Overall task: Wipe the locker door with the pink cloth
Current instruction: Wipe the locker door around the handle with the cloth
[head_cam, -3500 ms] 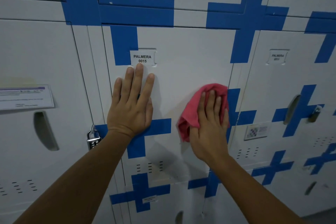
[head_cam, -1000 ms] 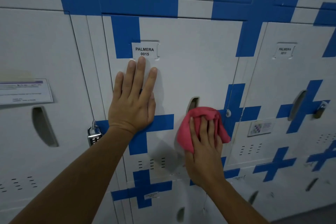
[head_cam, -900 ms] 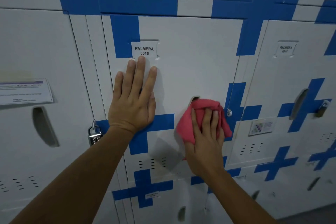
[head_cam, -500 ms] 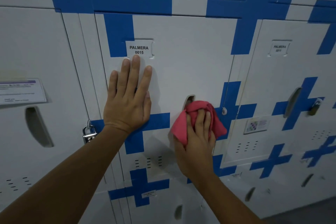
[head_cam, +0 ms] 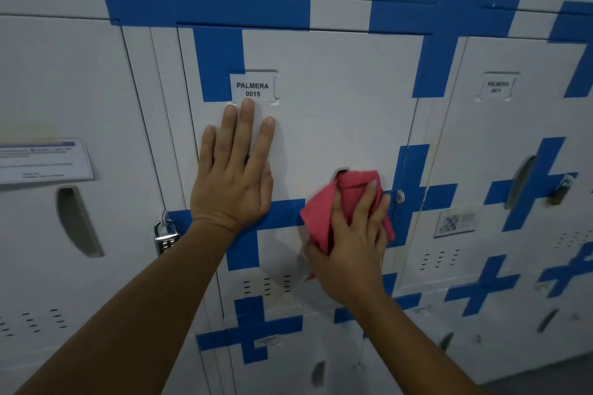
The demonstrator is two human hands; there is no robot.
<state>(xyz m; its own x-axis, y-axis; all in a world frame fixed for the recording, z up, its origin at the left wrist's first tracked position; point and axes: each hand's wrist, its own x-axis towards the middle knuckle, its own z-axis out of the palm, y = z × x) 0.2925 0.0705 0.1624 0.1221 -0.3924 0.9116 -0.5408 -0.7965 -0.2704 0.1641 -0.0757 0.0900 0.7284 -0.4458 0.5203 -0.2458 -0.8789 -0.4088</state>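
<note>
The white locker door [head_cam: 337, 99] with blue cross tape fills the middle of the view; its label [head_cam: 253, 89] reads PALMERA 0015. My left hand [head_cam: 236, 170] lies flat on the door just below that label, fingers spread, holding nothing. My right hand [head_cam: 353, 240] presses the bunched pink cloth [head_cam: 324, 212] against the door at its recessed handle slot [head_cam: 340, 170], which the cloth mostly covers. The cloth sits near the door's right edge, next to a small lock ring [head_cam: 399, 196].
A silver padlock [head_cam: 164, 236] hangs on the neighbouring locker at the left, under a paper notice [head_cam: 43, 160]. The locker to the right has its own handle slot [head_cam: 519, 181], a padlock [head_cam: 560, 192] and a sticker [head_cam: 457, 221]. More lockers run below.
My right hand and the pink cloth have slid from the door's right edge down to the handle slot and bunched up there. My left hand has stayed flat below the label.
</note>
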